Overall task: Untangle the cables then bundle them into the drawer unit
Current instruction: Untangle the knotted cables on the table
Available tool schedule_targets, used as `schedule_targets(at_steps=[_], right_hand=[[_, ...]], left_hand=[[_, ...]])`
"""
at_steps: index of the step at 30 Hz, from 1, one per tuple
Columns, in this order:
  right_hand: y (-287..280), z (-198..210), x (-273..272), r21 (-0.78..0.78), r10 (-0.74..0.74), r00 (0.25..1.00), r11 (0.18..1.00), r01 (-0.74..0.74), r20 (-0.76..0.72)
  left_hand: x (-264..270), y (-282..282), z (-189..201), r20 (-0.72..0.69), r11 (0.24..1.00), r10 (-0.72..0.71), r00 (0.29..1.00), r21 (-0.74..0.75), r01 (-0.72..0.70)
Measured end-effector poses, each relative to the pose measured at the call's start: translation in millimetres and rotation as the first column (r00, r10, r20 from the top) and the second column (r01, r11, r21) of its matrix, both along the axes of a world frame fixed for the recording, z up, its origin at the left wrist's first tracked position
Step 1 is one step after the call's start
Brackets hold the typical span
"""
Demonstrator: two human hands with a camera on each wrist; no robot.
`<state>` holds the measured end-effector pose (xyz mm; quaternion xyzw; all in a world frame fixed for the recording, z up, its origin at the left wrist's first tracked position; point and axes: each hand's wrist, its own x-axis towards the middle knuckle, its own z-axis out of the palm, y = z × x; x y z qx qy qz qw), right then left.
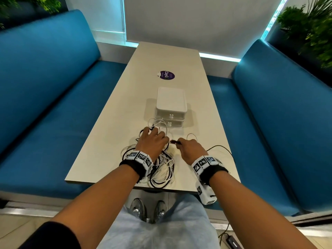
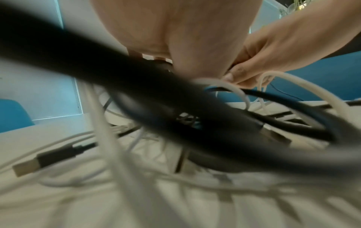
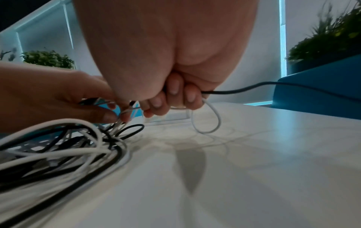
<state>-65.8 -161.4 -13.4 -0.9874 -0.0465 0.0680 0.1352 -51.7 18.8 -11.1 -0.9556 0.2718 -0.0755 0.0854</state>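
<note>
A tangle of black and white cables (image 1: 161, 168) lies on the beige table (image 1: 111, 123) near its front edge, seen up close in the left wrist view as cables (image 2: 215, 123). My left hand (image 1: 152, 139) sits on top of the tangle and pinches strands of it (image 3: 117, 114). My right hand (image 1: 188, 146) is just to its right, fingers curled round a thin black cable (image 3: 254, 86) and a white loop (image 3: 213, 120). A dark plug (image 1: 173, 141) shows between the two hands. The white two-drawer unit (image 1: 170, 106) stands behind, both drawers closed.
Blue benches (image 1: 45, 87) flank the table on both sides. A round purple sticker (image 1: 167, 75) lies further back on the table. A black cable (image 1: 222, 150) trails off the right edge. Plants (image 1: 309, 26) stand at the far corners.
</note>
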Motion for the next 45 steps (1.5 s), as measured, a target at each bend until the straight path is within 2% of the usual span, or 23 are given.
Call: schedule_targets(at_steps=[11,19,27,32,35,40,45], right_hand=[[-43.7,2.5,-6.9,-0.113,-0.127,0.991,0.986,0.123,-0.029],[-95.0,3.3,-16.2,-0.108,-0.305,0.952,0.948,0.299,-0.041],[-66.6,-2.8,-11.4,-0.031,-0.330,0.943,0.944,0.329,-0.033],[-40.3,-4.3,-4.7,0.045,-0.284,0.959,0.958,0.284,-0.008],[-37.5,-4.5,-3.6,0.000,-0.291,0.957,0.957,0.291,0.003],[-51.7,0.6,-1.5,-0.050,-0.386,0.922,0.922,0.384,-0.044],[-57.8,4.2,1.9,0.138,-0.401,0.916,0.908,0.396,0.009]], left_hand=[[8.6,8.0,-6.5,-0.034,0.994,0.071,0.997,-0.081,-0.073],[18.6,30.5,-5.0,-0.026,0.987,0.155,0.988,-0.044,-0.156],[16.4,7.9,-17.8,0.075,0.999,0.032,0.997,-0.001,-0.032],[10.8,6.7,-15.6,0.037,1.000,0.012,0.999,-0.018,-0.011],[10.1,11.7,-15.3,0.016,1.000,0.000,1.000,-0.015,0.001],[16.3,15.5,-11.6,-0.008,1.000,0.009,1.000,0.014,-0.009],[16.8,9.2,-11.2,-0.032,0.994,0.095,0.995,0.053,-0.093]])
